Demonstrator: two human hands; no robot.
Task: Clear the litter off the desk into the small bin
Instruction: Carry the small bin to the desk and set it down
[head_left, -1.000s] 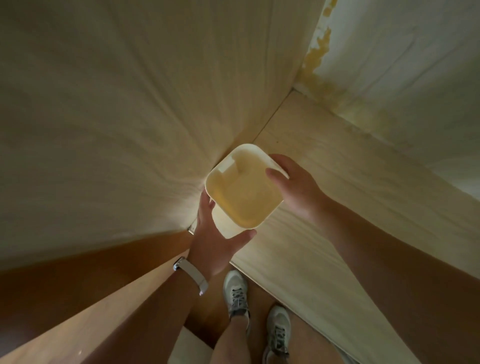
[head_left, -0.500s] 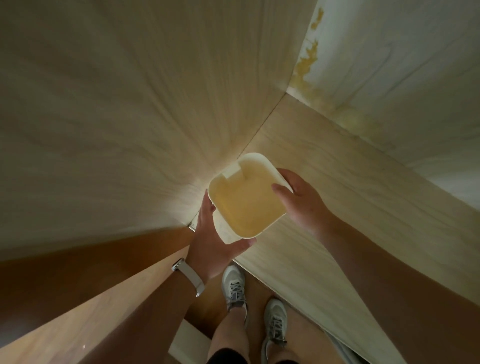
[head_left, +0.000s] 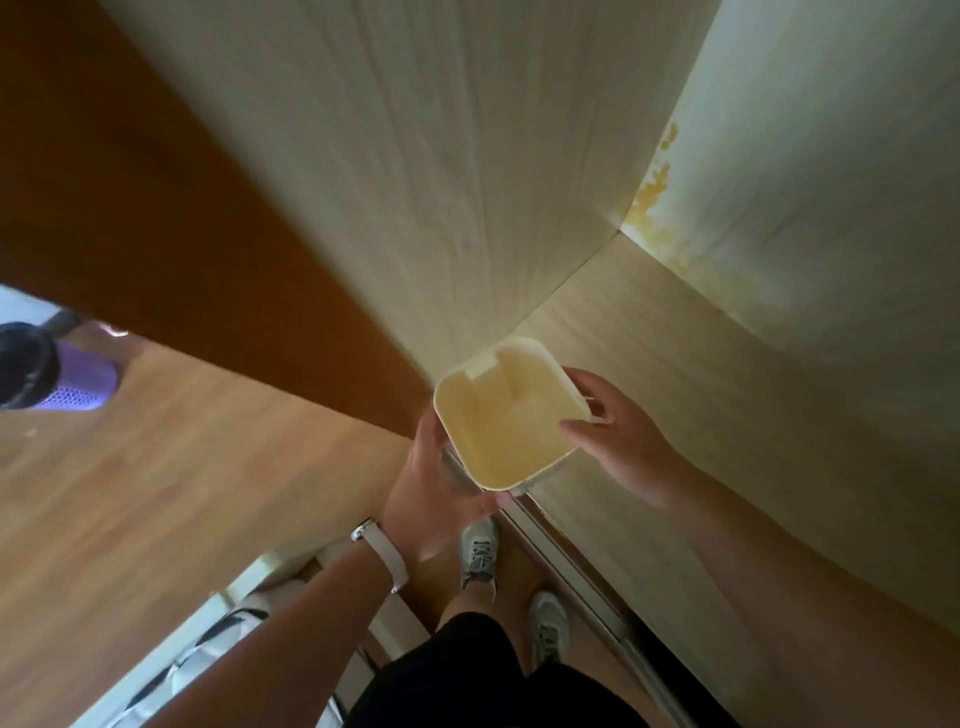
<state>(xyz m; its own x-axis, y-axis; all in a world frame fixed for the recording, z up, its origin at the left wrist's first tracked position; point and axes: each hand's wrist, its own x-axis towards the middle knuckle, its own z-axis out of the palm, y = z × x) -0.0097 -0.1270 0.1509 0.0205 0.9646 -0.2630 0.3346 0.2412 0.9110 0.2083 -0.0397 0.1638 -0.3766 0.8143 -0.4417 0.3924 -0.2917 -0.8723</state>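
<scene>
The small bin is a cream, square plastic tub with rounded corners, and I see straight into its empty inside. It sits in the corner where a pale wooden panel meets a pale wooden surface. My left hand grips its near-left side from below, with a white watch band on that wrist. My right hand holds its right rim, thumb over the edge. No litter is in view.
A brown wooden panel and wood floor lie to the left. A purple perforated object stands at the far left. A white wall with yellow stains rises at the right. My feet in grey trainers stand below the bin.
The view has swung to the left, showing the floor and the purple object. The bin stays in both hands, and now lies further right in the frame.
</scene>
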